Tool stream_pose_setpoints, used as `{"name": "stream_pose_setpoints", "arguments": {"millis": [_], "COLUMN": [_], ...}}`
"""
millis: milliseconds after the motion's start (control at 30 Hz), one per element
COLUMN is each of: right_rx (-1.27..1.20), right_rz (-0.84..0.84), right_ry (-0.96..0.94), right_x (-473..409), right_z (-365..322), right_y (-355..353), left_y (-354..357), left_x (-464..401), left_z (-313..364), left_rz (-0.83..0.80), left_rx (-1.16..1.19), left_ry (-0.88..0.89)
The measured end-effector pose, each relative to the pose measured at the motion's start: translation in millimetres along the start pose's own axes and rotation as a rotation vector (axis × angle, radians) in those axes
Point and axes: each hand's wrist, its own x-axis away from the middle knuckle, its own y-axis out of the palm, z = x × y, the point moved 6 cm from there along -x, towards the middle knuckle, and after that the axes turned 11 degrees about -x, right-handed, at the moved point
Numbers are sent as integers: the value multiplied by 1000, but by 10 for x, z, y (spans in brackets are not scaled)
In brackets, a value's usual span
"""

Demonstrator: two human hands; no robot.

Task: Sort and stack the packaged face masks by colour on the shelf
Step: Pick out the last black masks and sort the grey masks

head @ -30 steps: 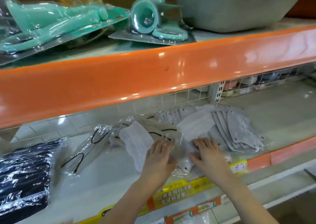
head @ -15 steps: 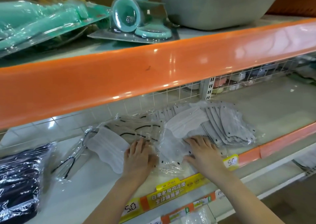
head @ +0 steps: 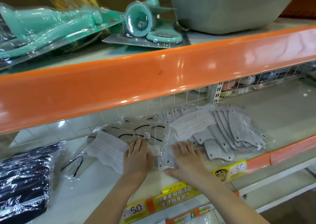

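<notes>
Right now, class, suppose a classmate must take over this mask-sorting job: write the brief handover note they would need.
Left hand: flat, fingers straight, pressing the clear-wrapped white mask pack.
Right hand: flat on a clear-wrapped grey mask pack.
Behind the hands: beige masks with black ear loops. Right: fanned pile of grey masks, a white mask lying across it. Far left: dark navy packs, stacked apart.
Done: navy separated.
Left: pull whites off the greys, stack white, beige and grey separately.
</notes>
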Motion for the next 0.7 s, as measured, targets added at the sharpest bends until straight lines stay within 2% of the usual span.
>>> {"name": "stream_pose_setpoints", "arguments": {"millis": [133,233,400,533,633,700], "right_rx": [48,24,-209,-597,-1130,-1368], "right_rz": [118,298,454,690,697,678], "right_ry": [-48,-77,-63,46,126,172], "right_x": [-65,-63,4,79,81,88], "right_z": [20,45,121,298,398,447], "right_y": [-19,-83,-297,-645,-798,-807], "left_y": [-6,-39,-103,-103,-110,-122], "left_x": [8,4,-4,-16,2,29], "left_z": [-65,-106,-158,-124,-7,107], "left_rz": [-9,-3,86,122,79,50], "left_rx": [27,98,309,348,360,419], "left_ry": [-6,2,22,40,91,151]}}
